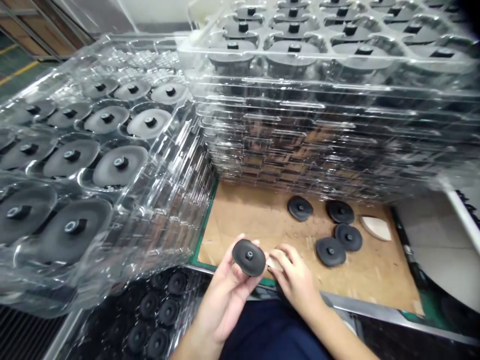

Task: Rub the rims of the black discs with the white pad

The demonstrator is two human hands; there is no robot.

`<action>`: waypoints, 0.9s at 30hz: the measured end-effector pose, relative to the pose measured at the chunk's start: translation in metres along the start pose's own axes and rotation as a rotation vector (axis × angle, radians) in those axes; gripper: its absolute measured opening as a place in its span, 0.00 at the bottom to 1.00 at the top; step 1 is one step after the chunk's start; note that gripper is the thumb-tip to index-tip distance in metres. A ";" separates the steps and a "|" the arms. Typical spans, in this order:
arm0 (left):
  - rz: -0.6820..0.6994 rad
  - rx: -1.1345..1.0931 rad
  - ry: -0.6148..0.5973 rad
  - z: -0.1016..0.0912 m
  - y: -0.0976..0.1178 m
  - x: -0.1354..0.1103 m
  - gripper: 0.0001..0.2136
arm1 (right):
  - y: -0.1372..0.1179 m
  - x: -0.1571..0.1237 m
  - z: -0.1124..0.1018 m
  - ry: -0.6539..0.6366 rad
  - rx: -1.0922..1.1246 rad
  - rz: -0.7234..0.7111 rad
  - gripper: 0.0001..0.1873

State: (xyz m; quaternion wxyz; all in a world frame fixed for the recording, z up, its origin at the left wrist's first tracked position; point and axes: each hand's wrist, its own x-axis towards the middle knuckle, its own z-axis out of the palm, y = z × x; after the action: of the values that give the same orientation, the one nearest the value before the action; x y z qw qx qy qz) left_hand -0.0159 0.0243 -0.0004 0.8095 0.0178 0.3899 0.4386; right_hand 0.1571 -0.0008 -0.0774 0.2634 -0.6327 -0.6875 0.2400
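My left hand (228, 290) holds a black, rounded disc-like part (242, 257) from below, its short central stem facing up. Closed around a small pale, flat piece (275, 263), my right hand (298, 282) is at the right rim of that part. I cannot tell what the pale piece is made of, as the fingers cover much of it. Several similar black parts (330, 251) lie on the brown cardboard (258, 215) ahead and to the right. Close to them is another pale, flat piece (376, 228) with a curved edge.
Clear plastic trays (318, 120) are stacked high behind the cardboard, black parts in the top one. A second tray stack (165, 185) rises on my left, also loaded. More black parts (149, 304) show low at the left. A white curved surface (442, 240) borders the right side.
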 end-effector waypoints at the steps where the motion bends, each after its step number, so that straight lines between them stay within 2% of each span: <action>1: 0.000 0.001 -0.011 0.000 0.000 0.000 0.27 | 0.000 0.002 -0.002 -0.008 0.011 -0.009 0.11; 6: 0.028 0.026 -0.055 0.002 -0.001 0.004 0.24 | 0.001 0.018 -0.019 -0.038 0.067 -0.050 0.08; 9: 0.047 0.056 -0.062 0.004 -0.003 0.005 0.25 | -0.004 0.027 -0.039 -0.027 0.115 -0.068 0.07; 12: 0.065 0.080 -0.057 0.013 -0.006 0.005 0.27 | -0.030 0.033 -0.069 0.040 0.158 -0.043 0.06; 14: 0.049 0.094 -0.068 0.023 -0.010 0.005 0.27 | -0.056 0.032 -0.086 0.112 0.186 -0.062 0.11; 16: -0.012 0.113 -0.100 0.033 -0.013 0.005 0.25 | -0.080 0.029 -0.099 0.207 0.179 -0.223 0.14; 18: -0.059 0.135 -0.125 0.042 -0.015 0.004 0.24 | -0.095 0.026 -0.106 0.165 0.158 -0.319 0.14; 20: -0.043 0.150 -0.103 0.048 -0.016 0.003 0.26 | -0.102 0.028 -0.109 0.066 0.142 -0.329 0.12; 21: -0.030 0.161 -0.095 0.050 -0.016 0.003 0.27 | -0.103 0.030 -0.110 0.057 0.132 -0.324 0.11; 24: -0.034 0.212 -0.098 0.053 -0.018 0.000 0.25 | -0.102 0.037 -0.111 0.206 0.082 -0.325 0.11; 25: -0.038 0.227 -0.112 0.053 -0.018 0.000 0.26 | -0.100 0.036 -0.113 0.216 0.098 -0.339 0.12; 27: -0.039 0.227 -0.141 0.052 -0.015 -0.001 0.28 | -0.095 0.028 -0.119 0.111 0.160 -0.383 0.12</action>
State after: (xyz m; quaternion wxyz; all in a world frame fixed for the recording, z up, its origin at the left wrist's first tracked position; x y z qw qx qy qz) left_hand 0.0277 0.0306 0.0308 0.8360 0.1325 0.3797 0.3734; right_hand 0.1644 0.0189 0.0757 0.3908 -0.4800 -0.7584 0.2044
